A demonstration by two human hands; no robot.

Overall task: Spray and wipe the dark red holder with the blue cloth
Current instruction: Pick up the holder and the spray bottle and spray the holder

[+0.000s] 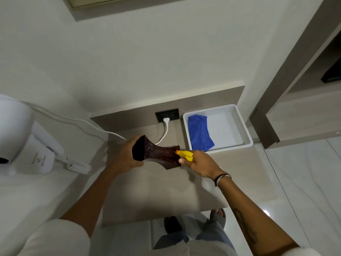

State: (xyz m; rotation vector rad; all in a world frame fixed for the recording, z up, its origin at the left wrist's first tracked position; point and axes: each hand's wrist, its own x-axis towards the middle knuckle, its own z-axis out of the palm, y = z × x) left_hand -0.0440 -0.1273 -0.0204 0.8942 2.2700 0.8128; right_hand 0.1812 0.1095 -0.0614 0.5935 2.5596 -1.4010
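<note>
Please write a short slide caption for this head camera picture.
Left hand holds dark red holder; right hand aims yellow sprayer.

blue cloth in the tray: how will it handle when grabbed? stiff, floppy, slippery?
Probably floppy: the blue cloth lies creased and folded in the white tray, sagging to its floor. Likely light, so one hand should lift it. Its matte, fuzzy-looking surface suggests it will not slip, though it may unfold and dangle.

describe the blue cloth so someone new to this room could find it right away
Start at the black wall socket above the beige counter. Just right of it sits a white tray. The blue cloth lies crumpled in its left half, the only blue item there.
</note>
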